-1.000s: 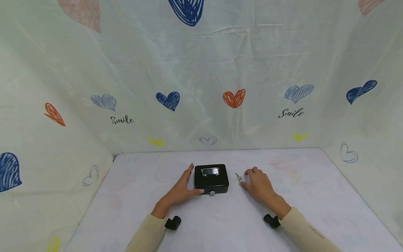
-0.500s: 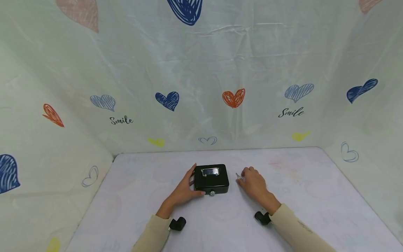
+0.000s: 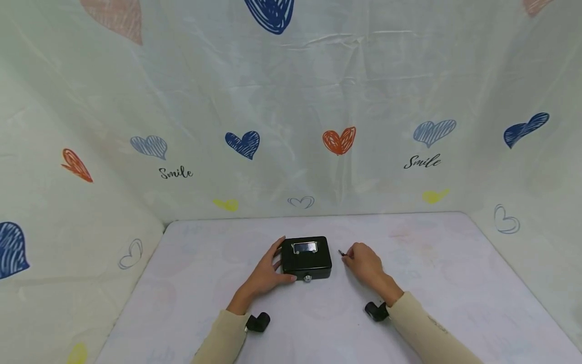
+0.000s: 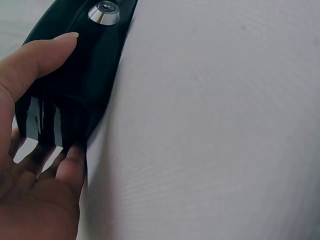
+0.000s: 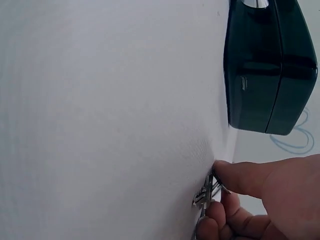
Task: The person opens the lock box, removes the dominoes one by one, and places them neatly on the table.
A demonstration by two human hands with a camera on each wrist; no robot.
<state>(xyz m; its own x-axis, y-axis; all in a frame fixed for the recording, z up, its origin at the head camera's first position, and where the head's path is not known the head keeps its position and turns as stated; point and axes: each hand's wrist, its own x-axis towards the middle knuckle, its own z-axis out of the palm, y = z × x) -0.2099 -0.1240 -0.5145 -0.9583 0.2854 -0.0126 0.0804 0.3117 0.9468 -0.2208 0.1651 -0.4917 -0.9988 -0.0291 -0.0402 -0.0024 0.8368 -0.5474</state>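
A black lockable cash box (image 3: 313, 261) lies flat on the table, its lid down and a silver handle (image 3: 304, 247) folded on top. Its round silver lock (image 4: 104, 13) faces the person. My left hand (image 3: 263, 279) grips the box's left side, thumb on the front face left of the lock and fingers round the side. To the right of the box, my right hand (image 3: 366, 265) pinches small metal keys (image 5: 202, 196) between thumb and fingers, close to the table surface. The fingers partly hide the keys, so their number cannot be told.
The white table (image 3: 191, 258) has a rounded back edge. Behind and beside it hangs a pale curtain (image 3: 291, 101) printed with hearts and words. A black wrist camera (image 3: 258, 322) sits below the left hand and another wrist camera (image 3: 376, 311) below the right.
My right hand has moved left onto the keys and pinched them; they now point differently. My left hand has moved slightly right and drawn closer round the box, which stays in place.
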